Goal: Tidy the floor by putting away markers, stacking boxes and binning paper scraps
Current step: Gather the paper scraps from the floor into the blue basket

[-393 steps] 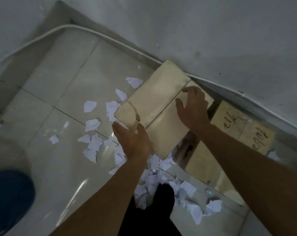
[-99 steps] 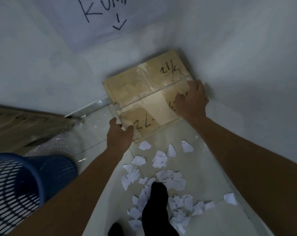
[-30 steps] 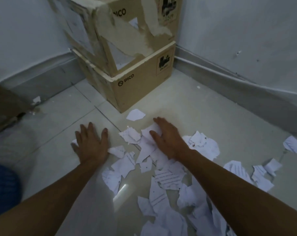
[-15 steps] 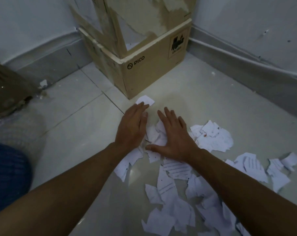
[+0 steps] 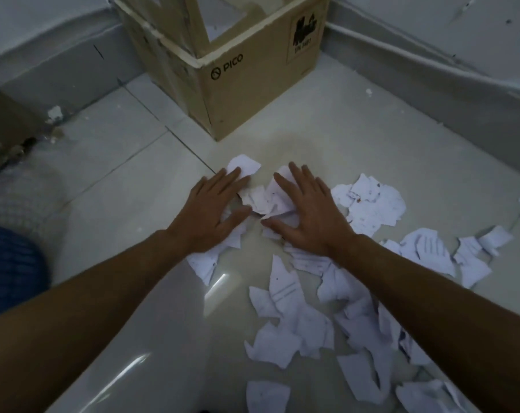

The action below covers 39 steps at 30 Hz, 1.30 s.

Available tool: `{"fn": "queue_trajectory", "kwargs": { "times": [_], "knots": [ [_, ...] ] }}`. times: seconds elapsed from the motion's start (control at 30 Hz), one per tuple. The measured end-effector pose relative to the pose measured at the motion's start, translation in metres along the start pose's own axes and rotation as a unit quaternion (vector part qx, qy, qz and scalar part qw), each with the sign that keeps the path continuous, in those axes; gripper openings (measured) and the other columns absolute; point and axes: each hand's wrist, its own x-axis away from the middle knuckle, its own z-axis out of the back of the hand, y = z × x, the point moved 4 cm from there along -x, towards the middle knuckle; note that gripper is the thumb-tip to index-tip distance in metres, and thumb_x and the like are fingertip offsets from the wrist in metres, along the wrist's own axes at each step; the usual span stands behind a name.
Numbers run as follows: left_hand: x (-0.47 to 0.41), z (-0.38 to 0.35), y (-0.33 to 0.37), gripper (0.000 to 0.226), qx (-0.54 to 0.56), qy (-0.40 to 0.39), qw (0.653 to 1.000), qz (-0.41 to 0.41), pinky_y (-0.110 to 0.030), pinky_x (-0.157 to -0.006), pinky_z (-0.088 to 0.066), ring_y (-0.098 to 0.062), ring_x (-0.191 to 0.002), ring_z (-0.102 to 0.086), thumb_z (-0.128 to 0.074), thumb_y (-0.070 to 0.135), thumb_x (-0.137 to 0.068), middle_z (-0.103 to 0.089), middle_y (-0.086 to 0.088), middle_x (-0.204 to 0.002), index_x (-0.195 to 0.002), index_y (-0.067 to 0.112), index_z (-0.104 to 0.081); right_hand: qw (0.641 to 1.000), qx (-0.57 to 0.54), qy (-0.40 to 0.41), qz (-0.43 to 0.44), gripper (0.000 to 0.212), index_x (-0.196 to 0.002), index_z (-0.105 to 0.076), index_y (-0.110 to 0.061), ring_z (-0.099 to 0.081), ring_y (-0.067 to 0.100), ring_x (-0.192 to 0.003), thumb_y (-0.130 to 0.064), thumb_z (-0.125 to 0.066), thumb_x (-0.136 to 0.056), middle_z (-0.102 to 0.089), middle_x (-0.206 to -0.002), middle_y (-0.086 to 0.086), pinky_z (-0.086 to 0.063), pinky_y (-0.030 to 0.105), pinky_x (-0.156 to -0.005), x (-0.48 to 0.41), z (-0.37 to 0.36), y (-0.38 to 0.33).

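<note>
Since a second ago the left hand has slid across to the right hand, bunching paper scraps between them.

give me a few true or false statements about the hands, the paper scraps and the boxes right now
1. Both hands lie flat, palms down, on the floor. True: the left hand and the right hand are spread over the paper scraps.
2. The right hand holds a marker. False: it holds nothing and no marker is in view.
3. A cardboard box marked PICO stands in the corner beyond the hands. True.
4. All scraps are gathered between the hands. False: many loose scraps lie near the right forearm.
5. The PICO box has nothing on top of it. False: another box rests on it.
</note>
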Motion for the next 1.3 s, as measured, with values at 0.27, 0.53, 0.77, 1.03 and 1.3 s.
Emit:
{"fn": "queue_trajectory", "kwargs": {
  "times": [0.27,0.53,0.77,1.03,1.3],
  "knots": [
    [0.04,-0.026,0.02,0.073,-0.018,0.07,0.995,0.07,-0.048,-0.122,-0.01,-0.023,-0.151,-0.017,-0.023,0.056,-0.097,-0.018,-0.007,-0.163,-0.156,0.014,-0.017,0.991,-0.102,-0.025,0.085,0.096,-0.157,-0.016,-0.014,-0.006,0.02,-0.154,-0.056,-0.066,-0.086,-0.011,-0.166,0.006,-0.009,0.043,-0.125,0.017,-0.007,-0.035],
    [0.001,-0.032,0.037,0.054,0.018,0.133,0.986,0.095,-0.043,-0.117,-0.027,-0.028,-0.14,-0.038,-0.026,0.039,-0.102,-0.041,-0.008,-0.153,-0.149,0.014,-0.037,0.998,-0.043,-0.029,0.04,0.121,-0.158,0.001,-0.017,0.01,0.026,-0.153,-0.078,-0.06,-0.073,0.011,-0.166,0.007,-0.002,0.051,-0.124,0.021,-0.022,-0.026],
    [-0.025,-0.009,0.014,0.052,0.058,0.14,0.986,0.071,-0.042,-0.121,-0.022,-0.024,-0.145,-0.032,-0.032,0.033,-0.104,-0.035,-0.009,-0.157,-0.151,0.012,-0.033,0.997,0.055,0.016,-0.047,0.13,-0.157,0.0,-0.016,0.001,0.037,-0.152,-0.096,-0.036,-0.062,0.001,-0.165,0.019,0.0,0.06,-0.12,-0.01,-0.046,-0.038],
    [-0.009,-0.021,0.018,0.056,0.109,0.12,0.987,0.012,-0.049,-0.117,-0.029,-0.025,-0.141,-0.039,-0.041,0.038,-0.1,-0.044,-0.012,-0.151,-0.147,0.008,-0.039,0.994,0.006,0.098,0.049,0.074,-0.137,-0.052,-0.009,-0.046,0.033,-0.133,-0.054,-0.059,-0.079,-0.053,-0.14,0.015,-0.027,0.05,-0.114,-0.022,-0.016,-0.029],
    [-0.004,-0.036,0.035,0.062,-0.003,0.101,0.994,-0.034,-0.041,-0.119,-0.024,-0.025,-0.144,-0.032,-0.041,0.047,-0.098,-0.04,-0.009,-0.153,-0.149,0.012,-0.038,0.99,0.129,0.006,-0.062,0.116,-0.158,-0.004,-0.013,0.002,0.035,-0.153,-0.089,-0.034,-0.075,-0.001,-0.166,0.016,-0.004,0.059,-0.12,0.023,-0.024,-0.005]
  ]
}}
